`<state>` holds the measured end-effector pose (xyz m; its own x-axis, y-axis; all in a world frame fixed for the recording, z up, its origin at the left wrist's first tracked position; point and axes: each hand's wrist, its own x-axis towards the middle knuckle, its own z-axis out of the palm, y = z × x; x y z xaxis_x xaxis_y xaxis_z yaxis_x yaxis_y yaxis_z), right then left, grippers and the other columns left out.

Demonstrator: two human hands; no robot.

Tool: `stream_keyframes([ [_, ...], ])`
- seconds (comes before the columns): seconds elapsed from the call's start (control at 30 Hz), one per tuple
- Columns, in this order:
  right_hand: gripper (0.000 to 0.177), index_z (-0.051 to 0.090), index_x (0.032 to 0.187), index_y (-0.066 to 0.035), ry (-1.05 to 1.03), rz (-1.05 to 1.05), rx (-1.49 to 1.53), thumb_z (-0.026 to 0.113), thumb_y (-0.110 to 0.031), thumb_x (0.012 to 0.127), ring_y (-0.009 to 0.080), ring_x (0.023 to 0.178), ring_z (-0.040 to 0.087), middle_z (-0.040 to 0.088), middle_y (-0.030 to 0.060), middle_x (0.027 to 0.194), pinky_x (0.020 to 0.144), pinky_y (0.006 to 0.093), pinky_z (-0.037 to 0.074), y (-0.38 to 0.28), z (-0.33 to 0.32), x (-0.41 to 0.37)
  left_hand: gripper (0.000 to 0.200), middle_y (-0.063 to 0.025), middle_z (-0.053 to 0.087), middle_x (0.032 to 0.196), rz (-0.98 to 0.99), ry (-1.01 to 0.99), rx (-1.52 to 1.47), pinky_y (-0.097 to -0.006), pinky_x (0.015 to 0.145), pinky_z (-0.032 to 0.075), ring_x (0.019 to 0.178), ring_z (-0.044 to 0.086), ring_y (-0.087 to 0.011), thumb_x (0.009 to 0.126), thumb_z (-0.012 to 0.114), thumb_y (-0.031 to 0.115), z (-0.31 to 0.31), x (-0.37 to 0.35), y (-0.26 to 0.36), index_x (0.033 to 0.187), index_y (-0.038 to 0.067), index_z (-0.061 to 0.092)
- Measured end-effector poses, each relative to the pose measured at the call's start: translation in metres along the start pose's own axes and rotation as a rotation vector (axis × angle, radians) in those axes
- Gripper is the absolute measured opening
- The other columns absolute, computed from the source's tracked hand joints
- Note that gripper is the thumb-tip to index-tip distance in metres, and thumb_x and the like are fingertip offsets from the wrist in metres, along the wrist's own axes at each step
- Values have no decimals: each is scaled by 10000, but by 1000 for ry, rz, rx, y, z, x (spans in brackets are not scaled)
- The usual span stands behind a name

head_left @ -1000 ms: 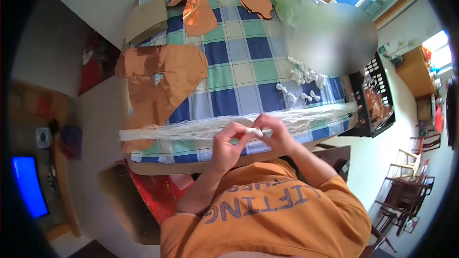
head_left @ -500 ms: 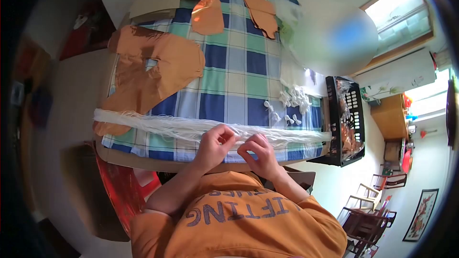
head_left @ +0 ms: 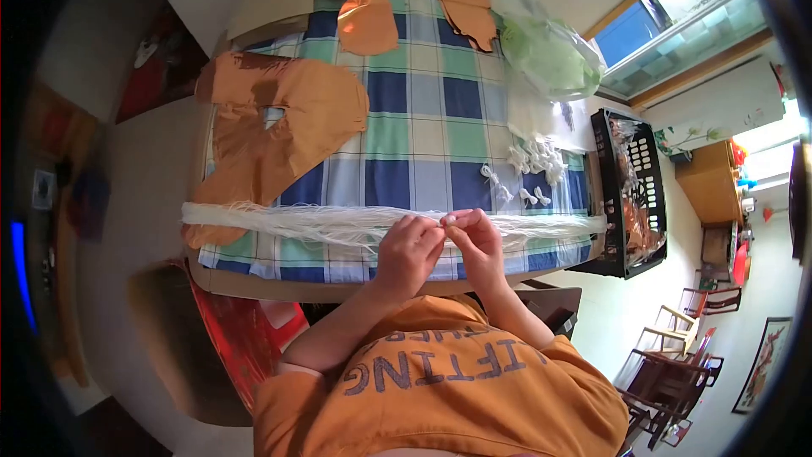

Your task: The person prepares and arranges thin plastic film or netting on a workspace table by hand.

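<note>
Strands, fine, white and loose, stretch beneath my left hand and right hand, fingertips pinched round a small white bit.

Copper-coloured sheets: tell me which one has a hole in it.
The large sheet at the left, its near end under the white strands; no hole shows in the smaller sheets farther back.

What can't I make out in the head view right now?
Head view:
- Anything between the left hand and right hand: too small, fingers cover it.
- Black crate's contents: plastic and glare obscure them.
- Copper sheet, lower part: partly under white strands.
- Blue screen: cut off by the dark lens edge.
</note>
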<state>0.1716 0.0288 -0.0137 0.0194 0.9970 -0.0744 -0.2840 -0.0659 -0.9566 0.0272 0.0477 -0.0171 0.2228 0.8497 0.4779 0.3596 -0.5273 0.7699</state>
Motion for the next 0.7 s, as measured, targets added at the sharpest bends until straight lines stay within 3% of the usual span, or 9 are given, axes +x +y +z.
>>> stream_keyframes([
  [0.1,88,563,907,-5,69,-146,-166,591,68,866,119,859,580,620,69,928,795,249,464,-1,-14,5,160,-64,618,895,7,-52,25,-362,715,513,837,614,-274,754,696,15,2,3,8,894,44,625],
  [0.2,78,588,900,-11,300,-487,-901,642,6,846,120,758,603,640,62,844,710,258,486,-22,-62,34,184,-64,627,911,-39,-94,-33,-364,734,512,850,615,-282,761,683,8,1,6,10,936,54,649],
  [0.27,104,615,927,-13,414,-432,-1000,664,-35,838,131,716,604,638,80,819,661,266,488,-27,-98,56,193,-66,632,913,-43,-124,-25,-368,742,512,855,616,-280,766,675,6,-1,4,2,951,59,660],
  [0.3,59,621,893,-28,378,-433,-1110,646,-58,848,208,726,619,634,101,805,662,312,498,-29,-111,64,175,-62,632,903,-50,-139,-14,-363,736,514,847,615,-271,768,677,15,-2,3,-1,936,61,659],
  [0.4,129,647,984,-53,106,-230,-1149,621,-64,858,241,774,631,629,116,937,689,343,503,-14,-139,68,123,-50,633,870,-62,-162,22,-351,723,518,836,616,-248,774,677,28,-5,4,-7,889,67,659],
  [0.5,168,644,1028,-55,281,-365,-1141,620,-63,862,267,772,632,612,131,1011,694,347,504,-28,-127,60,144,-87,639,869,-93,-146,-7,-362,722,503,833,619,-281,772,669,0,-11,2,-10,908,44,657],
  [0.53,185,640,1033,-57,319,-301,-1072,631,-53,849,288,847,618,608,128,1023,748,364,497,-30,-127,57,135,-88,639,866,-111,-142,-2,-361,719,503,831,620,-283,774,668,0,-13,0,-11,902,42,656],
  [0.7,261,649,1035,-87,147,-483,-1268,685,-61,777,303,1037,551,599,108,1074,885,411,454,-30,-103,49,103,-93,644,861,-144,-151,9,-358,710,500,827,623,-290,787,667,5,-16,1,-10,883,39,654],
])
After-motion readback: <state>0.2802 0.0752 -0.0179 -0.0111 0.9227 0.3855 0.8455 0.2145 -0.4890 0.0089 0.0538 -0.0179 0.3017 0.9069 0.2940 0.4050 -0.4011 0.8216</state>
